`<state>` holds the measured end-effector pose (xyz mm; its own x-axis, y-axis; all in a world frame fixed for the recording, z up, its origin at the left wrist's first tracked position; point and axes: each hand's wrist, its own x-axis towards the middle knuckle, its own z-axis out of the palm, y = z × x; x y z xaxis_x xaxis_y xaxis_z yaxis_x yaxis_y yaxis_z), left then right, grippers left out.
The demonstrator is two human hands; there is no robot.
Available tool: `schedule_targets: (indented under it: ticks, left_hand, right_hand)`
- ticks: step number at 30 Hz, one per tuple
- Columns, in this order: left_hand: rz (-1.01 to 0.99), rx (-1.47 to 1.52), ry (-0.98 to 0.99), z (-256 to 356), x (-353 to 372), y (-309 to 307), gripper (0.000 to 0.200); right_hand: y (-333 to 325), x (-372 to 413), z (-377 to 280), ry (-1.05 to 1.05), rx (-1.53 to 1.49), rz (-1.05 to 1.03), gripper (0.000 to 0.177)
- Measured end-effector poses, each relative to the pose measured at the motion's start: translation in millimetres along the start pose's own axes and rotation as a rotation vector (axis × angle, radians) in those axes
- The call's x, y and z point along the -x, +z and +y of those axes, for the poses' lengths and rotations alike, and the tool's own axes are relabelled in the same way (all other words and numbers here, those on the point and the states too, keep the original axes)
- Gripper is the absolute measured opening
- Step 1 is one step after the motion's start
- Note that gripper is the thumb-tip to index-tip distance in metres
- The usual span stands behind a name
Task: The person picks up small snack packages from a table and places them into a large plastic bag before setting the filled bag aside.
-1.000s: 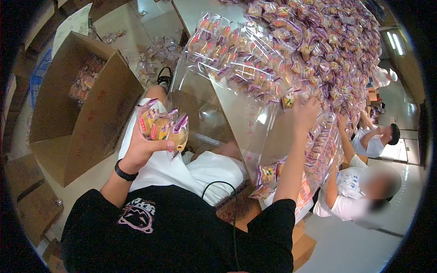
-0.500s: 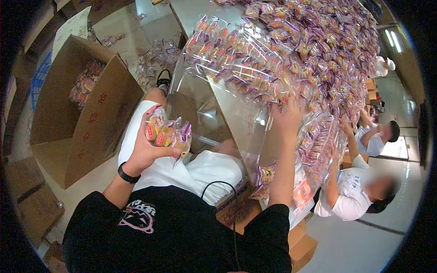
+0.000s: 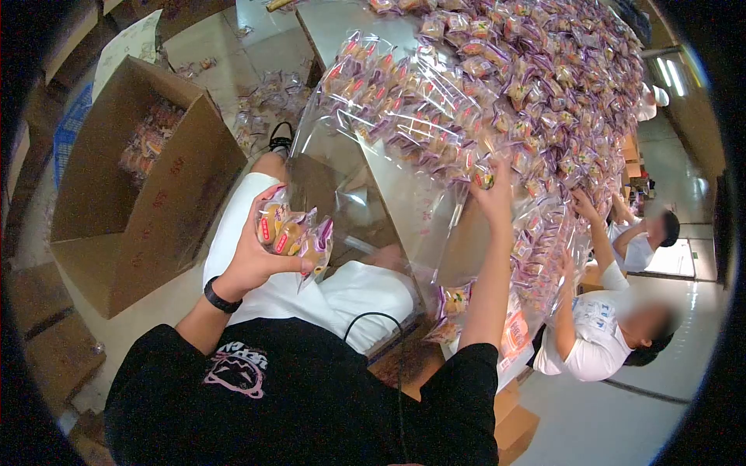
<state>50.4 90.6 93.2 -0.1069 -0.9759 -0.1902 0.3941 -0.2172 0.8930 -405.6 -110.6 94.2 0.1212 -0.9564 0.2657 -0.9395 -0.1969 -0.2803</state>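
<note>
Several wrapped pastries (image 3: 291, 233) in clear packets with purple print and red labels sit side by side in my left hand (image 3: 250, 255), its fingers and thumb clasped round them above my lap. My right hand (image 3: 495, 198) is at the near edge of the pile on the table, its thumb and fingers closed on a single wrapped pastry (image 3: 483, 175). Beside that hand lies a large clear plastic bag (image 3: 404, 116) with rows of the same pastries in it; its loose end hangs past the table edge toward my knees.
A heap of wrapped pastries (image 3: 536, 70) covers the far table. On my left stands an open cardboard box (image 3: 167, 210) with packets inside. More packets (image 3: 272, 93) lie on the floor. A co-worker in a white shirt (image 3: 594, 334) reaches into the heap at the right.
My right hand has drawn slightly back, and a wrapped pastry now shows between its fingers. My left hand keeps its pastries, shifted slightly right. The co-worker's hand has moved on the heap.
</note>
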Motion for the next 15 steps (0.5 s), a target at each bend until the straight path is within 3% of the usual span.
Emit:
schedule_targets:
  ticks: [5,10,13,15]
  left_hand:
    - [0.004,0.026,-0.016,1.5,0.0,0.6,0.119]
    - [0.002,0.112,-0.001,0.8,-3.6,16.9,0.117]
    - [-0.011,0.206,-0.039,-4.4,-7.6,34.9,0.116]
    - [-0.025,0.215,-0.047,-5.7,-12.9,49.4,0.113]
  right_hand:
    - [3.9,7.3,-11.8,0.094,-0.026,0.018,0.077]
    - [4.2,22.6,-3.0,0.383,-0.056,0.108,0.082]
    - [-3.0,46.2,6.5,0.693,-0.786,0.308,0.080]
    - [-15.5,73.5,4.7,0.507,-1.113,0.353,0.081]
